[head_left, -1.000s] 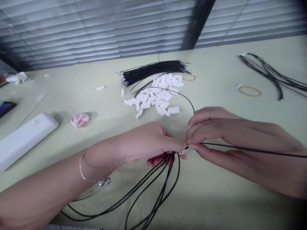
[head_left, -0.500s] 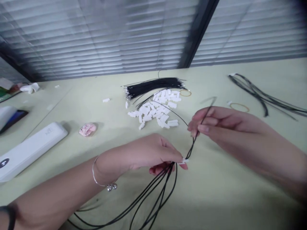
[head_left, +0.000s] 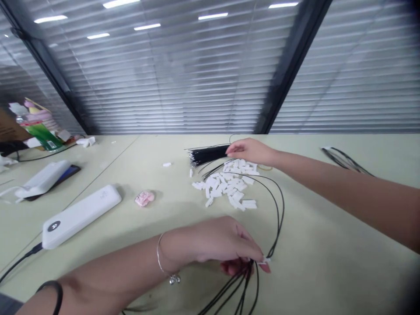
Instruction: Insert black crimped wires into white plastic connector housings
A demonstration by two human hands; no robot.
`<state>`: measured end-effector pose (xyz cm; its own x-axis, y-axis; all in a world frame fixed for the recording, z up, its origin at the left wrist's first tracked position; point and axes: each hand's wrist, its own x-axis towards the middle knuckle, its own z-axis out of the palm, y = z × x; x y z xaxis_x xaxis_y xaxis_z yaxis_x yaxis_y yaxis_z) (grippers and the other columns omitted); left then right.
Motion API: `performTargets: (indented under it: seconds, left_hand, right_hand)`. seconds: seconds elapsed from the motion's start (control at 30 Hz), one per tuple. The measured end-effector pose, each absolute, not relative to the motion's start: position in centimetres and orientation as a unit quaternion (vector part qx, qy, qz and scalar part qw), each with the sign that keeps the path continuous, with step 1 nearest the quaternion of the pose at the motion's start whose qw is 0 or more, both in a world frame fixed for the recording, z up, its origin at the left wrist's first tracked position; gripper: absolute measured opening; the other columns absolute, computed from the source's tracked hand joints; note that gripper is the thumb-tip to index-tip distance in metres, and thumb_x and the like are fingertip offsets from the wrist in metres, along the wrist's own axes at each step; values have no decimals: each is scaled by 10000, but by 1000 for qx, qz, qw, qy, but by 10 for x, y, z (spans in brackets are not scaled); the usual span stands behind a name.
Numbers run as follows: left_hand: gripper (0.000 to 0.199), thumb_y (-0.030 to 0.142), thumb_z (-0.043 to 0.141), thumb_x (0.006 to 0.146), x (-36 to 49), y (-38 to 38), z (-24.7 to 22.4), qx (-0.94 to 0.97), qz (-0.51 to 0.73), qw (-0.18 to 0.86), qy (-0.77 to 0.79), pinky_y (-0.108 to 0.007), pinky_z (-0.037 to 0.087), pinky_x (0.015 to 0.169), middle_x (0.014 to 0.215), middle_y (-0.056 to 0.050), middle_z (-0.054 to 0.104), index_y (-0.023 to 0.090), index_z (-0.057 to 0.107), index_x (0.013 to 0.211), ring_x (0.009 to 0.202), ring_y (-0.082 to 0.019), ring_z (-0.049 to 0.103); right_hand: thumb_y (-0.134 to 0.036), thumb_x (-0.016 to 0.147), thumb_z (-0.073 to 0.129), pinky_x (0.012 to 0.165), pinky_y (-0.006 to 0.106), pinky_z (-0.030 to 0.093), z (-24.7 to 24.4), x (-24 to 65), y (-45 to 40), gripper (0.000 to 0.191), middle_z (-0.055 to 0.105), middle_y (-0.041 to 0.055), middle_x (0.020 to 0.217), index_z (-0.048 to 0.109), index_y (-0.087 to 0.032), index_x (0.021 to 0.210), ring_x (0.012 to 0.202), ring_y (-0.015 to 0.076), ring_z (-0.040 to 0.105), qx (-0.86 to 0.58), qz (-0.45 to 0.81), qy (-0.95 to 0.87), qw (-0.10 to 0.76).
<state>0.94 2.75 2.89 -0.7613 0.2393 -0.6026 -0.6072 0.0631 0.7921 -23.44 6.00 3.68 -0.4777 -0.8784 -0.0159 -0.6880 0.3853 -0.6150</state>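
Observation:
My left hand [head_left: 232, 245] pinches a white connector [head_left: 265, 260] with several black wires [head_left: 242, 286] hanging below it. Two thin black wires [head_left: 281, 214] rise from the connector and curve back over a pile of white connectors [head_left: 226, 186]. Farther back, my right hand [head_left: 247, 150] rests at the right end of a thick bundle of black wires [head_left: 207, 155] with shiny metal tips. Its fingers are bent together on the bundle; whether a single wire is between them is too small to tell.
A white power bank [head_left: 82, 214] with a cable lies at left, near a pink wrapped item [head_left: 144, 198]. Behind it are a second white device [head_left: 46, 177] and a green-labelled bottle [head_left: 42, 134]. More black wires [head_left: 344, 158] lie at back right.
My right hand has left the wires by the held connector and reached back to the thick bundle. My left hand keeps its pinch. The view has tilted up.

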Motion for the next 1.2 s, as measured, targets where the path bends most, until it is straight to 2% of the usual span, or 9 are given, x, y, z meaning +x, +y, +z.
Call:
performTargets:
  seconds: [0.13, 0.33, 0.5, 0.73, 0.87, 1.07, 1.2]
  left_hand:
    - [143, 152, 618, 846, 9, 28, 31, -159, 660, 332, 655, -172, 315, 395, 457, 65, 523, 157, 662, 710, 365, -60, 414]
    - [165, 140, 610, 866, 7, 27, 33, -149, 663, 343, 649, -171, 321, 390, 450, 68, 513, 158, 649, 706, 363, -61, 412]
    - [165, 129, 596, 860, 8, 25, 31, -133, 668, 327, 655, -173, 328, 393, 459, 63, 514, 160, 645, 704, 377, -65, 420]
    - [150, 151, 608, 848, 8, 25, 28, -134, 666, 314, 663, -184, 322, 391, 454, 58, 516, 159, 652, 705, 363, -73, 412]
    - [147, 124, 594, 819, 7, 27, 30, -143, 667, 318, 659, -185, 298, 372, 439, 58, 512, 156, 645, 685, 346, -74, 395]
    - [122, 132, 579, 786, 8, 27, 27, -139, 673, 302, 661, -187, 272, 352, 417, 57, 498, 151, 659, 695, 339, -81, 381]
    - [122, 144, 572, 772, 10, 28, 30, -155, 661, 293, 673, -188, 270, 338, 417, 51, 498, 143, 665, 693, 338, -86, 379]
  right_hand:
    - [-327, 947, 610, 805, 326, 553, 24, -219, 32, 229, 637, 51, 1026, 628, -124, 1053, 893, 143, 623, -560, -147, 785, 220]
    - [-345, 958, 587, 772, 306, 543, 28, -209, 33, 228, 627, 40, 975, 625, -127, 1012, 841, 129, 605, -613, -21, 763, 203]
    - [-350, 943, 610, 796, 336, 548, 32, -211, 24, 319, 605, 66, 1096, 579, -142, 1182, 907, 153, 607, -627, 0, 761, 165]
    - [-339, 959, 586, 787, 306, 544, 32, -202, 22, 217, 627, 51, 1025, 627, -133, 1013, 869, 129, 606, -681, -6, 716, 153]
    - [-353, 986, 537, 784, 310, 534, 48, -201, 36, 237, 624, 44, 982, 615, -133, 1025, 847, 127, 601, -662, -79, 744, 45]
    - [-319, 943, 582, 928, 400, 463, 107, -216, 65, 186, 628, 58, 996, 628, -143, 979, 986, 184, 577, -602, -219, 750, -163]
    - [-301, 915, 629, 926, 342, 438, 145, -224, 93, 165, 666, 47, 978, 635, -199, 1045, 912, 161, 604, -549, -343, 719, -253]
